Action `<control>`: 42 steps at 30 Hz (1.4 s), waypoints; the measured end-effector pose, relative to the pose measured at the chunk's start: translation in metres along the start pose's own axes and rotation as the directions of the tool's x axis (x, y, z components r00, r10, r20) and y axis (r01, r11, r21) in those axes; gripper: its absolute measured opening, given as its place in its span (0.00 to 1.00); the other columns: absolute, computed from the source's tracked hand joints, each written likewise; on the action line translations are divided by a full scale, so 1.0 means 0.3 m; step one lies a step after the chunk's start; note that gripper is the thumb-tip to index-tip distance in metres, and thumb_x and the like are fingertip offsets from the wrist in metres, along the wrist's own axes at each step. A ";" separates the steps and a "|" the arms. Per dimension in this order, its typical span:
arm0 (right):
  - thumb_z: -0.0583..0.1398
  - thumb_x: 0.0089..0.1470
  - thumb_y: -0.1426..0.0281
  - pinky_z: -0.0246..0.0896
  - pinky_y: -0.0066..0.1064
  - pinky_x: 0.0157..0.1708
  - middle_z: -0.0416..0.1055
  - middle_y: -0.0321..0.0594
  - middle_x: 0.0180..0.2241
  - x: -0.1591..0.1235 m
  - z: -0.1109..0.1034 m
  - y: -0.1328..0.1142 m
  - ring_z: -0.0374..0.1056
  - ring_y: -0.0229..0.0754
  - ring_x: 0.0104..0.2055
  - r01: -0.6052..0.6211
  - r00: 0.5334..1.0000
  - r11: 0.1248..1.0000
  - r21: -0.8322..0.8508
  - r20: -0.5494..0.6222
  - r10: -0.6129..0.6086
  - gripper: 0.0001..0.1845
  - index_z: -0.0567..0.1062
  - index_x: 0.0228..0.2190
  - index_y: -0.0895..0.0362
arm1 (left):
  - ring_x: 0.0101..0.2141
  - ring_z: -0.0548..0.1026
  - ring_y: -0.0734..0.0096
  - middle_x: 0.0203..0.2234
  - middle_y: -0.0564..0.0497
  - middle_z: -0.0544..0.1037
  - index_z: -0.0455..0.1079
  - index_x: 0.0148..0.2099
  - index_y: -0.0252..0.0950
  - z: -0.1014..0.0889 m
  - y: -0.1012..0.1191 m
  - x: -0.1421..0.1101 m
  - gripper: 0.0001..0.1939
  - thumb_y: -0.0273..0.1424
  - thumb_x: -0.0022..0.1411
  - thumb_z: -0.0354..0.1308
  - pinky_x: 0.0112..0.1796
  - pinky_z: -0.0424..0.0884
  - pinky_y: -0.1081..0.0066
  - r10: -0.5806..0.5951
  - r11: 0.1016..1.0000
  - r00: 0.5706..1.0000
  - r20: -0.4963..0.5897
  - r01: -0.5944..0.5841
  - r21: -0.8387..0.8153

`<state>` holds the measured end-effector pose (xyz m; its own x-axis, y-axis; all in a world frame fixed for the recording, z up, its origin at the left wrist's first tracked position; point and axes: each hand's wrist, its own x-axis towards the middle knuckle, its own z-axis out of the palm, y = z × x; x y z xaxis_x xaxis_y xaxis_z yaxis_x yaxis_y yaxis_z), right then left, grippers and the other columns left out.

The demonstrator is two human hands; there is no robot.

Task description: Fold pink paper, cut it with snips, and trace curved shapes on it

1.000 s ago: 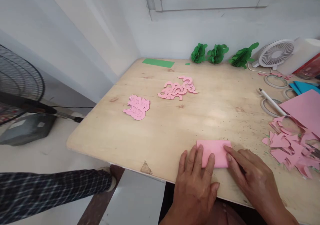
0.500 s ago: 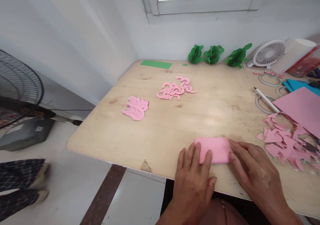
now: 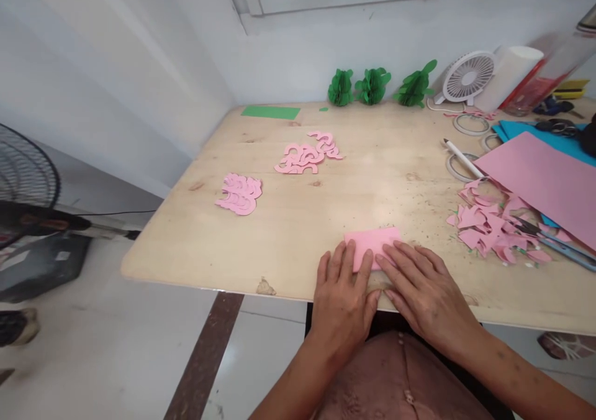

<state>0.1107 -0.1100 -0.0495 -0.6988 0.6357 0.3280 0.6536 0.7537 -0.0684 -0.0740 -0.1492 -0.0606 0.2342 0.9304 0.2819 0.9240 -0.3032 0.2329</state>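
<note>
A folded piece of pink paper point(image 3: 370, 241) lies flat near the front edge of the wooden table point(image 3: 223, 246). On its left side rest the fingertips of my left hand point(image 3: 342, 299), fingers stretched out. My right hand point(image 3: 423, 289) presses its fingers flat over the paper's right part. Both hands are open, and they cover the paper's lower corners. Further back lie a stack of pink cut-out shapes point(image 3: 239, 193) and a looser group of curved pink pieces point(image 3: 310, 153).
Pink scraps point(image 3: 488, 224) and scissors point(image 3: 559, 243) lie to the right, by a pink sheet point(image 3: 549, 181), blue paper point(image 3: 512, 129), a white pen point(image 3: 463, 158) and tape rolls. Green paper figures point(image 3: 372, 86) and a small white fan point(image 3: 469, 78) stand along the wall.
My right hand has moved from the paper's right edge onto its surface, fingers now flat on it. My left hand stays on the left side. The view has shifted right and down.
</note>
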 end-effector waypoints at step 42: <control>0.56 0.57 0.68 0.50 0.54 0.55 0.64 0.47 0.58 -0.031 -0.002 0.014 0.59 0.55 0.59 0.061 0.996 0.997 -0.042 0.072 -0.057 0.24 0.67 0.55 0.53 | 0.61 0.58 0.48 0.61 0.39 0.60 0.60 0.62 0.37 0.001 0.002 -0.008 0.25 0.38 0.65 0.47 0.55 0.61 0.46 0.015 0.997 1.000 0.024 -0.017 0.069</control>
<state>0.1200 -0.1129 -0.0522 -0.7542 0.6017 0.2628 0.6217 0.7832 -0.0090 -0.0739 -0.1515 -0.0615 0.2556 0.9302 0.2635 0.9385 -0.3042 0.1633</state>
